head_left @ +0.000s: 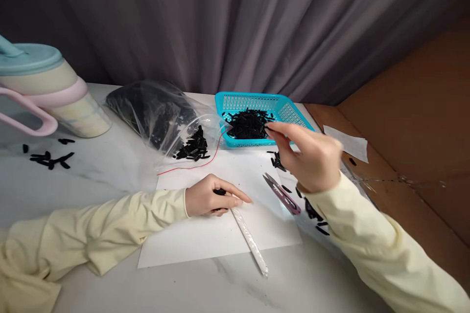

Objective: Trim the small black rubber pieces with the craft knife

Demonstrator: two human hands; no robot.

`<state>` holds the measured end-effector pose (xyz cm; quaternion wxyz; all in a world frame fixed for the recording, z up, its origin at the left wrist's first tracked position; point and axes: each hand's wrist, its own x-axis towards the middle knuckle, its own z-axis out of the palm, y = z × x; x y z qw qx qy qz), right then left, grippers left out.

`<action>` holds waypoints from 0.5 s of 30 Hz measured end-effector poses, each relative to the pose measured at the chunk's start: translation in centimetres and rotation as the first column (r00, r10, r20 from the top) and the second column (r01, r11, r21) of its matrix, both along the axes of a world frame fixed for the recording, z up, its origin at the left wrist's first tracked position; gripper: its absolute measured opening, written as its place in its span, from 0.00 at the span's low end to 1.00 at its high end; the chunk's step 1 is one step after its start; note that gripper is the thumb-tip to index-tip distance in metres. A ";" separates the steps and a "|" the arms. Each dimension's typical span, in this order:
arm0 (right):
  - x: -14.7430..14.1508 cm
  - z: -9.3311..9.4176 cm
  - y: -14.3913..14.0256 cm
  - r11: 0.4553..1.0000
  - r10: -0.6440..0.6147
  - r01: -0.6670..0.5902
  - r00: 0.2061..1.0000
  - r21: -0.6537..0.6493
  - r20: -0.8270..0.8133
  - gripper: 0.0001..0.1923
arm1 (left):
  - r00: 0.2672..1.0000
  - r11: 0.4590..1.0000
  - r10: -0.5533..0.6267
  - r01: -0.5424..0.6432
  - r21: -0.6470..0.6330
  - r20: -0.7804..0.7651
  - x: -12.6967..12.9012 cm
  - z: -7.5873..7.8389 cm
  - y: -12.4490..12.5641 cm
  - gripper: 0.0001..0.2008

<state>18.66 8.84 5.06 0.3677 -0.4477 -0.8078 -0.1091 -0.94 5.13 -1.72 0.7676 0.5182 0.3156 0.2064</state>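
Resting on a white sheet of paper (pixel 220 234) in the head view, the left hand (pixel 211 197) lies knuckles up with its fingers (pixel 240 199) curled narrowly around a small black piece (pixel 219 191) and pressing the near end of a long clear tube (pixel 249 239), which runs diagonally toward the near edge of the paper and just past it onto the marble surface (pixel 91 176). The right hand (pixel 312 159) hangs above the surface beside a turquoise basket (pixel 290 112), its fingers pinched close together at the basket's rim, over the heap of black pieces (pixel 247 124) inside; whether they hold one I cannot tell. Between the two hands, pink-handled snips (pixel 282 194) lie on the paper. A clear plastic bag (pixel 161 117) of more black pieces lies open left of the basket, some spilling from its mouth. Loose black pieces (pixel 49 159) are scattered far left, near a tilted pastel jug (pixel 47 93). A grey curtain (pixel 235 19) hangs behind.
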 end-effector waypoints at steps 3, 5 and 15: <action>-1.0 1.0 2.5 0.979 0.026 -0.002 0.993 -0.201 0.117 0.11 | 0.999 1.000 -0.025 0.025 0.008 -0.020 0.0 -0.2 0.0 0.17; -2.2 1.3 1.8 0.934 0.156 -0.115 0.983 -0.338 0.098 0.10 | 0.999 1.000 -0.021 0.021 0.006 -0.034 0.0 -0.2 0.0 0.18; -5.9 -0.3 -5.1 0.750 0.430 -0.226 0.881 -0.622 0.199 0.09 | 0.992 0.990 0.011 0.007 0.140 -0.125 0.1 -0.3 0.0 0.15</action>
